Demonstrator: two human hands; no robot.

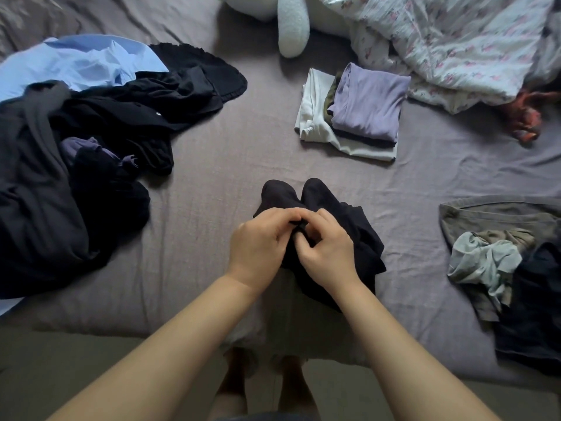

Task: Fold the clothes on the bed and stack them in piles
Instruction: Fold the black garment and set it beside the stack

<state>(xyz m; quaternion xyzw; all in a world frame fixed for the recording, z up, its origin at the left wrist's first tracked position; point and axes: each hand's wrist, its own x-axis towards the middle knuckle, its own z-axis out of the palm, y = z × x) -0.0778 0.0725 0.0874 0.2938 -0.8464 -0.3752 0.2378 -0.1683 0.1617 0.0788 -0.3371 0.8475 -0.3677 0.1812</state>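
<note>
A black garment (361,238) lies bunched on the bed's near edge, two rounded ends pointing away from me. My left hand (261,241) and my right hand (326,247) meet over its middle, and the fingers of both pinch the dark cloth between them. A folded pile (364,107) with a lilac top over dark, olive and white pieces sits at the upper right. An unfolded heap of black, grey and light blue clothes (76,141) fills the left side.
The bed carries a mauve sheet (212,165). A second loose heap of grey, pale green and navy clothes (501,262) lies at the right edge. A floral duvet (455,41) and a white plush toy (293,25) lie at the back. My feet stand on the floor below.
</note>
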